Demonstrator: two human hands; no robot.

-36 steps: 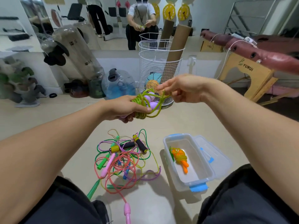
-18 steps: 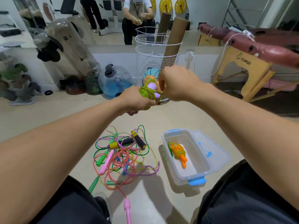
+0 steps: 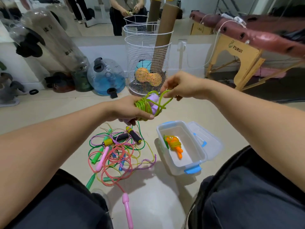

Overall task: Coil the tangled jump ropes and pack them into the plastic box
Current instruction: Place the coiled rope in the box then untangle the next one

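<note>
Above the floor, the left hand gripped the green rope coil; the right hand fingers pinched its loose loop.

We see a pale beige floor running back to a low white wall, above which a mirror reflects the room. A white wire basket stands against the wall, holding two cardboard tubes and some balls. Left of it sit a clear water jug with blue liquid and a tall transparent cylinder leaning on the wall. At right stands a wooden-legged massage table with maroon padding, marked FURUI. The light is soft and even.
</note>
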